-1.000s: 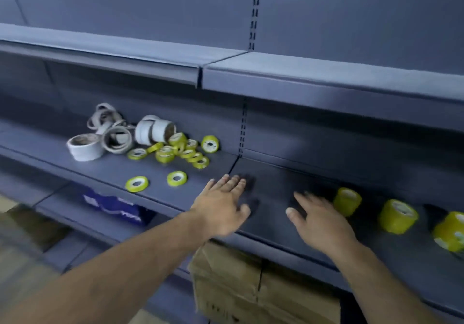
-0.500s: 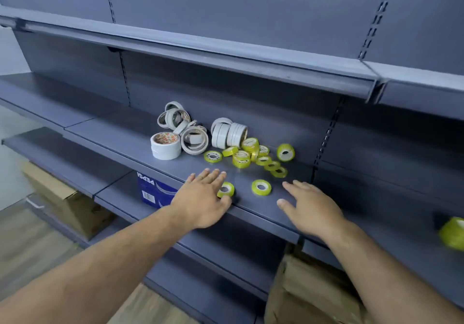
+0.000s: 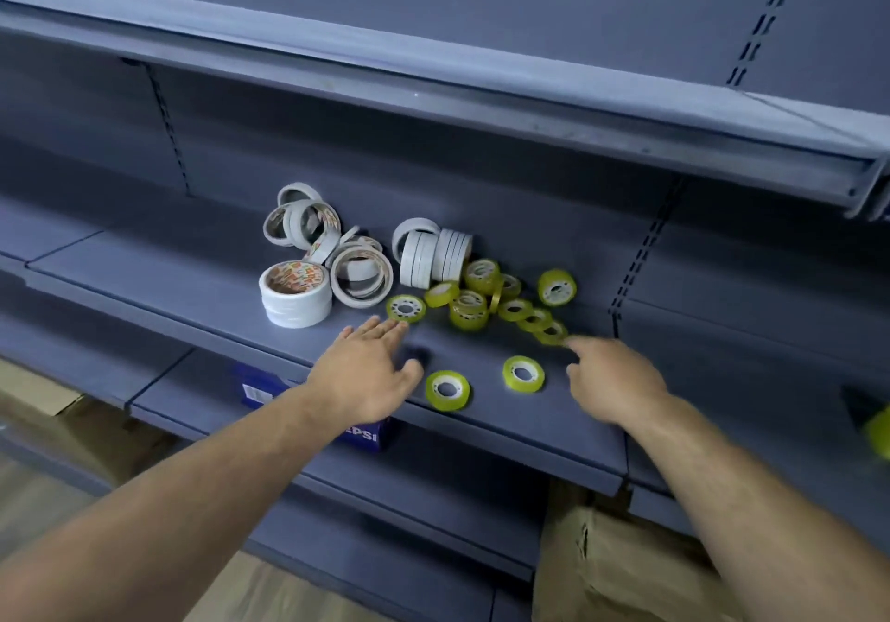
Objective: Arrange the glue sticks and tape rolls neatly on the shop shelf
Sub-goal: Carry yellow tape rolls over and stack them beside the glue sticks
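Both hands have moved left along the shelf (image 3: 144, 274) to the tape heap. Left hand (image 3: 366, 371) is flat and empty, its tips just short of a flat yellow roll (image 3: 405, 307). Right hand (image 3: 611, 380) is empty too, forefinger out at the end roll (image 3: 551, 332). White rolls (image 3: 332, 255) lie jumbled behind — sorting looks about to start, nothing gripped yet.
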A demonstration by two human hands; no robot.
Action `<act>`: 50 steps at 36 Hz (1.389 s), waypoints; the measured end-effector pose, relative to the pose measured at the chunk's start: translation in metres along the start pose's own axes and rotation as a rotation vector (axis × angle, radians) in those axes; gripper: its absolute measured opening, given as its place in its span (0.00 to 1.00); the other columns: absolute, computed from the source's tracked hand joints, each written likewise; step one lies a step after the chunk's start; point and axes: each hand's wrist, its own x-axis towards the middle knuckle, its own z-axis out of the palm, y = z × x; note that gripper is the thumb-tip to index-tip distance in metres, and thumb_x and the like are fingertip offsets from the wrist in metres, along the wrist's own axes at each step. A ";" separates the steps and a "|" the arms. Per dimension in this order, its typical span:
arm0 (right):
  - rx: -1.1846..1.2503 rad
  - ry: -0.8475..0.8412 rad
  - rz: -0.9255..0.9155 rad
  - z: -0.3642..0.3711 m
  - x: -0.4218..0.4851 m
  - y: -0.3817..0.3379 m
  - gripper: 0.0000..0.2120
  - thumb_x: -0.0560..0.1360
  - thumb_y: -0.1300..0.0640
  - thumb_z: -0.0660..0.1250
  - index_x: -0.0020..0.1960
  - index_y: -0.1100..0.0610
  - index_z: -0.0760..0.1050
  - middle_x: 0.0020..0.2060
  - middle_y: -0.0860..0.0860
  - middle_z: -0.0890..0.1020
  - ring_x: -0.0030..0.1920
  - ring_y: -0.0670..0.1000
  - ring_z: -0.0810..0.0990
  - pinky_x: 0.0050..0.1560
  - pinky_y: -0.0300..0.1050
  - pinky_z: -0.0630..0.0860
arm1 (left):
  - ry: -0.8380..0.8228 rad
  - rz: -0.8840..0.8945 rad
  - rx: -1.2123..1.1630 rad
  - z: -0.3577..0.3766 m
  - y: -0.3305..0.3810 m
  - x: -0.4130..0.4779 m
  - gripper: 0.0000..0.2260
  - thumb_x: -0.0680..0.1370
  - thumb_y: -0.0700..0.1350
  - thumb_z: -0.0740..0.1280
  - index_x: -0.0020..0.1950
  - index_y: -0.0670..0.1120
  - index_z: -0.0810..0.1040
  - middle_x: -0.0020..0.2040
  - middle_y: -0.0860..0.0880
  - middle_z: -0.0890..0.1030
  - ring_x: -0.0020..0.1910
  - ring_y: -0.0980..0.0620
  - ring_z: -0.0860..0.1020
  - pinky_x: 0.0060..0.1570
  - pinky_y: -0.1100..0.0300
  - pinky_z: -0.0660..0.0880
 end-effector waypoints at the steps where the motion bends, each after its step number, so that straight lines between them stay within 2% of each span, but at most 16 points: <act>1: -0.017 -0.011 0.020 0.000 0.005 0.002 0.15 0.81 0.57 0.60 0.66 0.50 0.76 0.59 0.53 0.80 0.56 0.57 0.79 0.52 0.50 0.79 | 0.000 0.008 -0.002 0.000 0.004 0.004 0.29 0.82 0.56 0.54 0.81 0.48 0.54 0.81 0.50 0.55 0.80 0.51 0.50 0.78 0.52 0.48; 5: -0.074 -0.039 0.034 0.006 0.022 0.010 0.11 0.80 0.57 0.63 0.59 0.54 0.80 0.54 0.52 0.83 0.52 0.55 0.81 0.52 0.49 0.80 | 0.074 0.074 0.021 -0.001 0.025 0.020 0.28 0.80 0.58 0.56 0.78 0.47 0.64 0.78 0.48 0.64 0.78 0.50 0.57 0.76 0.54 0.54; 8: -0.053 -0.016 0.027 0.010 0.032 0.016 0.11 0.80 0.56 0.63 0.59 0.53 0.80 0.55 0.53 0.82 0.54 0.56 0.81 0.52 0.47 0.79 | 0.103 0.098 -0.007 0.005 0.044 0.032 0.25 0.78 0.58 0.62 0.72 0.48 0.71 0.71 0.49 0.73 0.72 0.49 0.66 0.70 0.59 0.62; 12: -0.001 0.004 0.035 0.011 0.036 0.024 0.12 0.80 0.54 0.62 0.61 0.51 0.78 0.58 0.52 0.80 0.56 0.56 0.79 0.53 0.47 0.79 | 0.055 0.197 -0.034 0.020 0.076 0.050 0.26 0.73 0.62 0.68 0.69 0.53 0.74 0.64 0.50 0.78 0.65 0.48 0.73 0.61 0.56 0.73; 16: 0.024 0.026 0.050 0.006 0.037 0.028 0.12 0.80 0.56 0.62 0.62 0.52 0.76 0.58 0.54 0.80 0.55 0.57 0.79 0.49 0.46 0.77 | -0.041 0.299 -0.028 0.030 0.105 0.074 0.31 0.71 0.63 0.71 0.71 0.55 0.73 0.65 0.51 0.78 0.63 0.49 0.77 0.57 0.57 0.76; 19: 0.037 0.032 0.055 0.003 0.035 0.028 0.11 0.79 0.56 0.61 0.59 0.52 0.77 0.56 0.53 0.80 0.54 0.57 0.79 0.43 0.45 0.73 | -0.139 0.348 0.025 0.038 0.114 0.088 0.36 0.69 0.63 0.73 0.74 0.55 0.69 0.69 0.50 0.75 0.66 0.47 0.74 0.60 0.56 0.73; 23: 0.093 0.040 0.093 0.000 0.036 0.023 0.10 0.78 0.56 0.62 0.57 0.50 0.78 0.55 0.53 0.81 0.52 0.58 0.80 0.42 0.45 0.72 | -0.173 0.405 0.053 0.041 0.115 0.101 0.29 0.71 0.59 0.74 0.70 0.55 0.74 0.65 0.50 0.78 0.63 0.47 0.76 0.58 0.57 0.74; 28: 0.141 0.034 0.151 0.003 0.039 0.018 0.11 0.76 0.56 0.63 0.56 0.49 0.78 0.53 0.53 0.82 0.51 0.58 0.81 0.43 0.46 0.75 | -0.246 0.332 -0.217 0.030 0.102 0.113 0.20 0.71 0.53 0.75 0.62 0.55 0.78 0.52 0.54 0.81 0.51 0.53 0.80 0.45 0.65 0.73; 30: 0.163 0.034 0.159 0.004 0.042 0.016 0.11 0.76 0.56 0.63 0.56 0.49 0.79 0.52 0.52 0.82 0.51 0.58 0.81 0.42 0.46 0.75 | -0.292 0.270 -0.373 0.022 0.095 0.115 0.18 0.71 0.49 0.76 0.60 0.55 0.78 0.49 0.54 0.81 0.46 0.54 0.80 0.42 0.64 0.75; 33: 0.217 0.039 0.167 0.003 0.048 0.014 0.10 0.76 0.58 0.63 0.54 0.49 0.79 0.48 0.51 0.82 0.47 0.56 0.81 0.43 0.47 0.79 | -0.371 0.172 -0.683 0.014 0.080 0.115 0.17 0.71 0.38 0.76 0.58 0.51 0.80 0.52 0.49 0.81 0.44 0.52 0.81 0.40 0.60 0.78; 35: 0.260 0.048 0.174 0.001 0.052 0.013 0.10 0.75 0.61 0.62 0.51 0.49 0.79 0.43 0.49 0.80 0.43 0.54 0.80 0.43 0.47 0.81 | -0.412 0.127 -0.873 0.011 0.067 0.115 0.18 0.72 0.32 0.74 0.57 0.48 0.80 0.56 0.45 0.79 0.49 0.48 0.81 0.43 0.59 0.79; 37: 0.294 0.064 0.185 0.000 0.056 0.013 0.13 0.74 0.63 0.62 0.50 0.48 0.79 0.40 0.47 0.79 0.41 0.52 0.79 0.42 0.48 0.81 | -0.423 0.095 -0.998 0.008 0.055 0.116 0.20 0.70 0.29 0.73 0.57 0.47 0.80 0.58 0.43 0.79 0.52 0.45 0.80 0.47 0.55 0.80; 41: 0.325 0.091 0.214 0.002 0.064 0.011 0.16 0.73 0.65 0.63 0.49 0.47 0.81 0.42 0.47 0.83 0.43 0.51 0.82 0.44 0.49 0.82 | -0.385 0.061 -1.098 0.005 0.037 0.116 0.22 0.65 0.27 0.71 0.56 0.44 0.80 0.53 0.41 0.79 0.48 0.46 0.78 0.47 0.52 0.79; 45: 0.344 0.104 0.220 0.004 0.073 0.007 0.15 0.74 0.65 0.63 0.48 0.47 0.80 0.44 0.46 0.83 0.45 0.51 0.81 0.47 0.48 0.81 | -0.339 0.049 -1.011 0.002 0.027 0.115 0.25 0.61 0.36 0.73 0.57 0.48 0.81 0.56 0.42 0.80 0.49 0.48 0.79 0.45 0.57 0.78; 48: 0.357 0.130 0.216 0.005 0.080 0.003 0.15 0.74 0.64 0.64 0.51 0.47 0.81 0.48 0.46 0.84 0.48 0.51 0.82 0.50 0.48 0.81 | -0.242 0.051 -0.688 0.000 0.019 0.117 0.26 0.62 0.44 0.77 0.61 0.55 0.81 0.58 0.51 0.81 0.54 0.52 0.79 0.54 0.57 0.79; 50: 0.360 0.138 0.197 0.005 0.085 -0.003 0.15 0.74 0.64 0.64 0.53 0.48 0.81 0.50 0.48 0.84 0.50 0.52 0.82 0.51 0.48 0.81 | -0.195 0.059 -0.496 -0.001 0.013 0.116 0.26 0.65 0.48 0.77 0.63 0.57 0.79 0.57 0.55 0.80 0.54 0.54 0.79 0.55 0.59 0.78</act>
